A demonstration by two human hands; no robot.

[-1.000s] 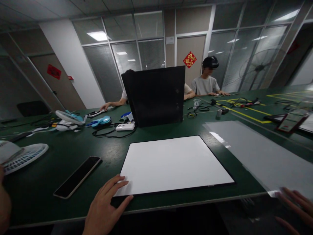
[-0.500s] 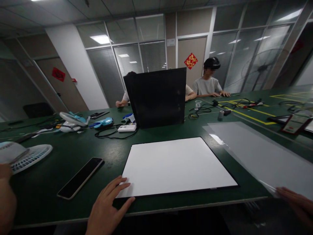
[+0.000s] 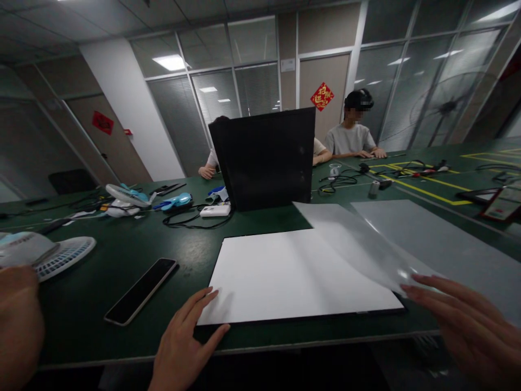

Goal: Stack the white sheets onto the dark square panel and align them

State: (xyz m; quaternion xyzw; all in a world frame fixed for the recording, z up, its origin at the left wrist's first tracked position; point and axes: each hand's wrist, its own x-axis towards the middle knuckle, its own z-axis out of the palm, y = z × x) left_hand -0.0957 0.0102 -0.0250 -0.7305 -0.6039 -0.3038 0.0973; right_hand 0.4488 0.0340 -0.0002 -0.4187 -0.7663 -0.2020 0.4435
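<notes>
A white rectangular panel with a thin black border lies flat near the table's front edge. My left hand rests at its near left corner, fingers spread, their tips on the white surface. In my right hand, at the lower right, is the near edge of a translucent plastic sheet. That sheet is lifted and curved, and it overhangs the panel's right part. More translucent sheet lies flat on the table to the right. My right thumb is hidden.
A black panel stands upright behind. On the left are a phone, a white fan and a neighbour's arm. Cables and a white box lie farther back. A person sits across the table.
My right hand has moved left and up, carrying one translucent sheet off the pile at right and partly over the white panel. My left hand stays at the panel's corner.
</notes>
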